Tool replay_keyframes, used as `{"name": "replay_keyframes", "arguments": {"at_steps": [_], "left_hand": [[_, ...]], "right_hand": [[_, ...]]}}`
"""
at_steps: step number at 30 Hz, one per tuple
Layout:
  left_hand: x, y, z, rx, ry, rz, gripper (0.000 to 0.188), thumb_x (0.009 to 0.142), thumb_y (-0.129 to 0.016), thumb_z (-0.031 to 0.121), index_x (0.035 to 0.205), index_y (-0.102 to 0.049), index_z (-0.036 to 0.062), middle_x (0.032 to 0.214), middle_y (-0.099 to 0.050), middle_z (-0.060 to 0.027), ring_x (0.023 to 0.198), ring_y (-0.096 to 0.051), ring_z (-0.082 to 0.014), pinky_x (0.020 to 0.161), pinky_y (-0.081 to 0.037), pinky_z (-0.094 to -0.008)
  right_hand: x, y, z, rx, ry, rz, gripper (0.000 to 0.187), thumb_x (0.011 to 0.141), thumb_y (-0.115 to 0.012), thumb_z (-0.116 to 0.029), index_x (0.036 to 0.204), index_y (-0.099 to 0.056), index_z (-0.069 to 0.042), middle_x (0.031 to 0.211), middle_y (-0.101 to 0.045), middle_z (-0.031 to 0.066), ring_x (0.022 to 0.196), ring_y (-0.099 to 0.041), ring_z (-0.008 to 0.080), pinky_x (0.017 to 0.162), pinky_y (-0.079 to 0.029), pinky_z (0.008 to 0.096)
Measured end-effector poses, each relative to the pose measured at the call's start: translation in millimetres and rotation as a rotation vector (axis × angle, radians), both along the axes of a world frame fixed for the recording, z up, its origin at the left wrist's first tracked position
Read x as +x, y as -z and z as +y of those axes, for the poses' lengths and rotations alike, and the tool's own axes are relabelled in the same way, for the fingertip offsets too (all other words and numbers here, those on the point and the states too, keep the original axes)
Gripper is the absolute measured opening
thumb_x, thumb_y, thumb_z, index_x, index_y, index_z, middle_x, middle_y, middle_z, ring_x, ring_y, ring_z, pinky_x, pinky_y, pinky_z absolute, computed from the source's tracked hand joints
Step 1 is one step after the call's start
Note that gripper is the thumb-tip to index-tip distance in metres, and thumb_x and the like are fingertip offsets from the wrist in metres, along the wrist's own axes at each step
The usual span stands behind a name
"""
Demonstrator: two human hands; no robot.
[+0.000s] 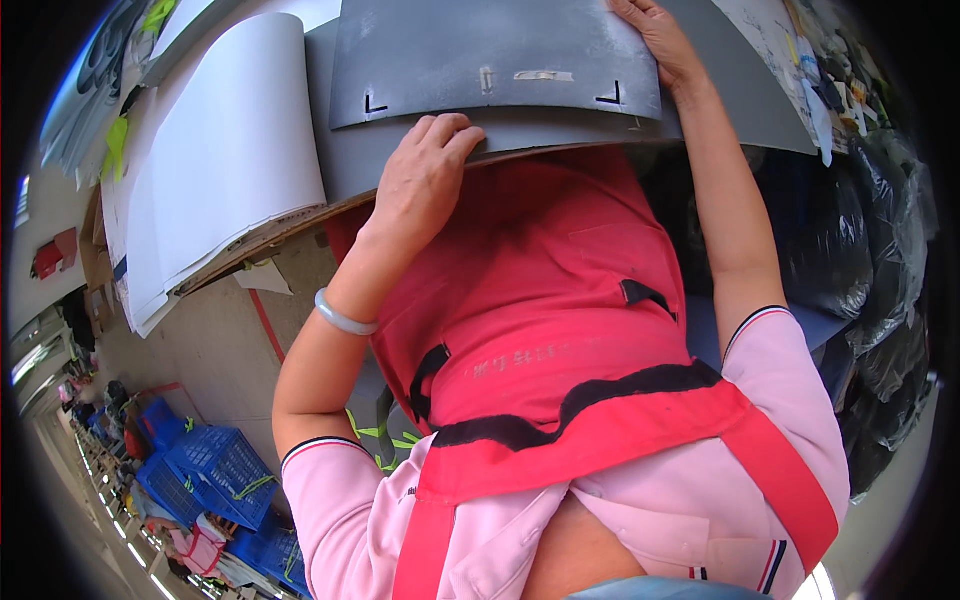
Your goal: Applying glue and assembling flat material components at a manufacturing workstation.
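A dark grey template sheet [480,60], with black corner marks and taped slots along its near side, lies on a grey work surface [345,165]. Its near edge bows up slightly. At that edge, left of its middle, rests my left hand [428,165], fingers curled together; what they hold, if anything, is hidden under them. My right hand [655,40] grips the template's right edge near the top of the picture, with its fingertips partly cut off by the frame.
Large white paper sheets [235,130] lie curled on the left of the table. Black plastic bags [830,240] bulge at the right, below the table edge. Blue crates [215,470] stand on the floor at lower left. A red apron [530,290] covers my front, against the table.
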State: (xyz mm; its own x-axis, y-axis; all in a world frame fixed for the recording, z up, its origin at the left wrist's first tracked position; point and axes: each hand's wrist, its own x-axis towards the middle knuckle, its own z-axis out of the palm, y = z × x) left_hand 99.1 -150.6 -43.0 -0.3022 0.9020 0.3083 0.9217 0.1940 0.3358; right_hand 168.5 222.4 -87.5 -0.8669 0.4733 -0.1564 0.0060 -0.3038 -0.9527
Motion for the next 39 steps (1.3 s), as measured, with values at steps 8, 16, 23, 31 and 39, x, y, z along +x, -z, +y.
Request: {"name": "replay_keyframes", "arguments": {"at_steps": [8,16,23,31,39], "left_hand": [[44.7,13.6,105.9,0.05,0.209,0.01,0.031,0.085,-0.057,0.006,0.114,-0.069,0.0049,0.111,-0.065,-0.0117,0.106,-0.062,-0.0298,0.093,-0.051,-0.039],[50.3,1.5,172.4,0.49,0.096,-0.122,0.02,0.085,-0.06,0.01,0.1,-0.072,0.0027,0.097,-0.07,-0.0169,0.095,-0.068,-0.0315,0.087,-0.053,-0.04],[25.6,-72.8,22.1,0.454,-0.146,-0.658,0.021,0.085,-0.061,0.01,0.101,-0.073,0.0023,0.088,-0.07,-0.0151,0.085,-0.069,-0.0282,0.08,-0.054,-0.0384],[-164.1,-80.2,86.4,0.861,-0.574,-0.493,0.013,0.087,-0.061,0.003,0.092,-0.072,-0.0015,0.079,-0.072,-0.0137,0.076,-0.067,-0.0181,0.073,-0.052,-0.0337],[-268.0,-90.1,-275.4,1.124,-1.131,-0.372,0.033,0.095,-0.073,0.022,0.112,-0.071,-0.0055,0.099,-0.073,-0.0063,0.079,-0.065,-0.0147,0.069,-0.052,-0.0301]], "right_hand": [[7.4,-45.1,-17.0,-0.393,0.242,0.121,0.025,0.095,-0.074,-0.031,0.103,-0.07,-0.007,0.083,-0.068,-0.001,0.068,-0.061,0.0105,0.063,-0.051,0.0279],[70.9,-46.4,-11.5,-0.472,-0.068,0.288,0.056,0.097,-0.069,-0.039,0.14,-0.055,-0.006,0.132,-0.065,0.0145,0.118,-0.065,0.0241,0.099,-0.056,0.0421],[88.9,-28.6,-37.6,-0.237,0.006,0.1,0.038,0.088,-0.08,-0.034,0.113,-0.062,-0.013,0.103,-0.065,-0.0021,0.096,-0.064,0.0101,0.083,-0.055,0.0282],[117.6,36.9,43.1,-0.215,0.083,0.064,0.044,0.102,-0.062,-0.033,0.138,-0.058,-0.007,0.132,-0.063,0.0066,0.119,-0.059,0.0184,0.107,-0.046,0.0345],[98.1,31.5,42.7,-0.121,0.105,0.006,0.039,0.102,-0.064,-0.032,0.132,-0.062,-0.008,0.123,-0.066,0.0066,0.109,-0.065,0.019,0.096,-0.056,0.0327]]}}
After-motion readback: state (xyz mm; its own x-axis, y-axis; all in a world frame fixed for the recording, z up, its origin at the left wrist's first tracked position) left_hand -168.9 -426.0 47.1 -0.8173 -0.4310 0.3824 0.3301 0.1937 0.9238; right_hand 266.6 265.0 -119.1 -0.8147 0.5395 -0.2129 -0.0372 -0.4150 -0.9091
